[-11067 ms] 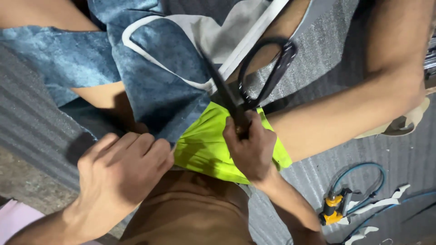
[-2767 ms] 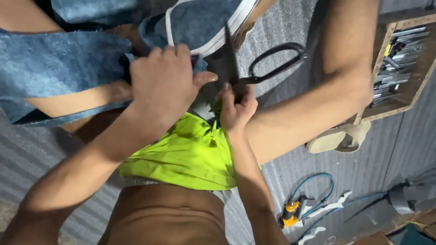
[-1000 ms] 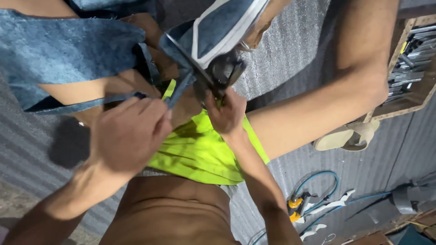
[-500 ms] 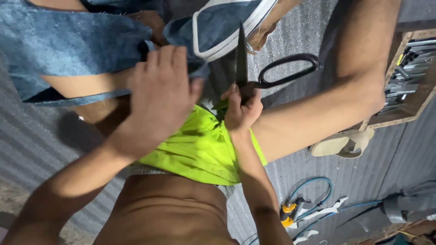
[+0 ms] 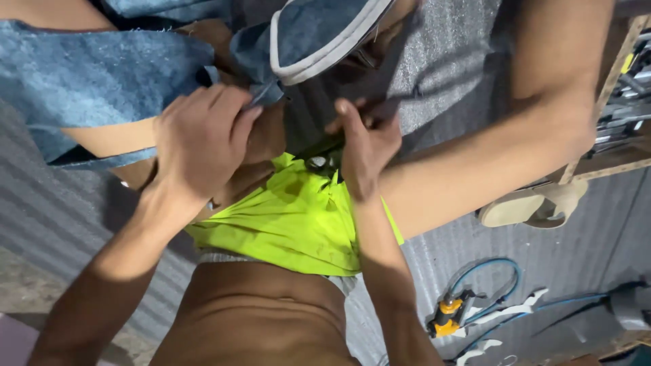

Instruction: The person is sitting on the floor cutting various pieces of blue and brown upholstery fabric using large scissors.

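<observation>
Grey ribbed matting (image 5: 556,264) covers the floor where I sit, with my legs spread to either side and my bright yellow-green shorts (image 5: 291,220) in the middle of the view. Across my lap lies the blue denim cloth (image 5: 88,81), stretching from the left edge to the top centre, where a denim piece with a pale grey-white bound edge (image 5: 319,41) curls upward just above my hands.

My left hand (image 5: 203,142) is curled down over the denim, fingers closed and pinching a fold of it near the bound piece. My right hand (image 5: 363,146) sits just beside it, fingers bent around the dark scissors (image 5: 322,157), which are mostly hidden under my palm and in shadow; only a dark stretch and the pivot show above my shorts. Whether the blades are apart or together I cannot tell.

Further out on my right, a beige sandal (image 5: 532,207) lies on the matting by my right leg. Above it is a wooden tray (image 5: 607,159) holding metal tools at the right edge. Lower right, near my right forearm, sits a small yellow and black tool (image 5: 449,317) with a blue cord (image 5: 485,285) looping from it, and a white plastic piece (image 5: 512,312) beside that.
</observation>
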